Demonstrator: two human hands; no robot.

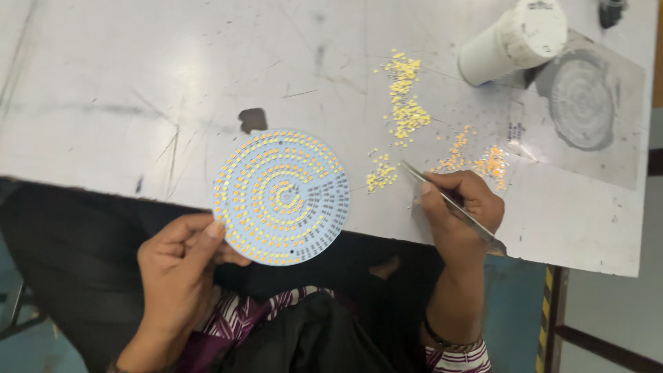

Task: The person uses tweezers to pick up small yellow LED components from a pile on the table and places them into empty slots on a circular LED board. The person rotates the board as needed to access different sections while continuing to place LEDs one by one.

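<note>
Pale-blue disc [281,197], yellow concentric dots; sleeves [242,314] seemingly purple-white striped.

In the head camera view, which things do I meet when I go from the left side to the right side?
Left hand → round circuit board held at its edge → small heap of yellow chips → right hand holding metal tweezers → white cylinder lying farther back → grey round stencil plate.

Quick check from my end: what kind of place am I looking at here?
Probably an electronics assembly bench. The left hand holds a round circuit board ringed with small yellow parts, the right hand holds tweezers, and loose yellow parts lie on the scratched metal table.
</note>
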